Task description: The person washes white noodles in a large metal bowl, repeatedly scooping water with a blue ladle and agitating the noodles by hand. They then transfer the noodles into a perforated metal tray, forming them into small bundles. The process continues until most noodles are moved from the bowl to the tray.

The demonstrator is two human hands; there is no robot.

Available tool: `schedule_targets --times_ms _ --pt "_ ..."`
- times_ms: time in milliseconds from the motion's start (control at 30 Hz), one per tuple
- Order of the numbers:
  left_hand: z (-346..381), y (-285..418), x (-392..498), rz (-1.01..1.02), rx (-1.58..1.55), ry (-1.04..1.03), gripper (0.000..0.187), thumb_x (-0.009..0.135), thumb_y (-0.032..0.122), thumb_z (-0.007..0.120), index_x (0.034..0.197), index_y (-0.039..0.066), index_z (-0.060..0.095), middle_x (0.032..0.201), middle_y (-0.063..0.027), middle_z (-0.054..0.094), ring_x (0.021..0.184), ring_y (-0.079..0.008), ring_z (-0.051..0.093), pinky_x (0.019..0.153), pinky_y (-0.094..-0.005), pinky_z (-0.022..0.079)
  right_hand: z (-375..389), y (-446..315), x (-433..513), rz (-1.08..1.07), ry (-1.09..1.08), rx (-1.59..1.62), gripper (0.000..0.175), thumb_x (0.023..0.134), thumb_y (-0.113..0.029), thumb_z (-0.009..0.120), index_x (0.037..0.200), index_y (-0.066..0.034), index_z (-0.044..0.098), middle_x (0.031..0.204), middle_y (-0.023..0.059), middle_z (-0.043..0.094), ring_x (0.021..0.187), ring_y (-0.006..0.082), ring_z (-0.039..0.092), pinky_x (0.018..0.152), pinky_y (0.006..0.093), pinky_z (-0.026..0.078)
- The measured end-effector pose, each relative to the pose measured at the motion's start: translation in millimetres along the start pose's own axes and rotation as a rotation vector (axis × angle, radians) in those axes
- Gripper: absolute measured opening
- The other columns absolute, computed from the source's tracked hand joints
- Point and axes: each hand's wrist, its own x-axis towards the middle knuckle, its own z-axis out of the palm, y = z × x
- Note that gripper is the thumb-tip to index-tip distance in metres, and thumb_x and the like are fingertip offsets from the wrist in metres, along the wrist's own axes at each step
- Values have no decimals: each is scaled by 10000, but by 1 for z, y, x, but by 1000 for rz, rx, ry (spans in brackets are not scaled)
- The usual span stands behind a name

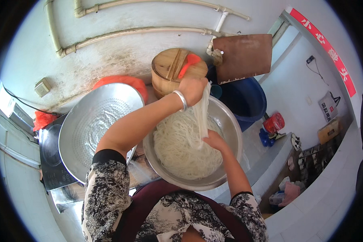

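A wide metal basin (234, 127) in front of me holds a mass of wet white noodles (184, 145). My left hand (194, 90), with a silver bangle at the wrist, is raised over the basin's far rim and grips the top of a hanging bundle of noodles (202, 112). Lower down, my right hand (214, 139) closes around the bottom of that same bundle, just above the noodles in the basin. Its fingertips are partly hidden by the strands. To the left, under my left forearm, lies a large perforated metal strainer pan (87, 130) with wet streaks on its surface.
A lidded wooden bucket (160, 78) with an orange-red rice paddle (189, 65) on top stands behind the basin. Right of it are a blue plastic barrel (254, 99) and a brown board (245, 57). An induction cooker (53, 151) sits at left, partly beneath the strainer pan.
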Motion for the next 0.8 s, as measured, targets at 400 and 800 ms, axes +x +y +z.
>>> schedule_targets --times_ms 400,800 --pt "106 -64 -51 -149 -104 -172 127 791 41 472 889 16 548 900 -211 588 871 -373 577 766 -430 451 14 -19 -1 119 -174 200 167 812 -135 607 926 -18 573 752 21 573 621 80 512 528 255 431" --pt "142 -34 -87 -422 -688 196 212 705 -2 529 905 22 594 852 -193 623 852 -348 590 763 -383 459 68 26 15 301 -124 962 273 872 -322 492 871 -57 554 807 39 587 640 157 552 555 280 444"
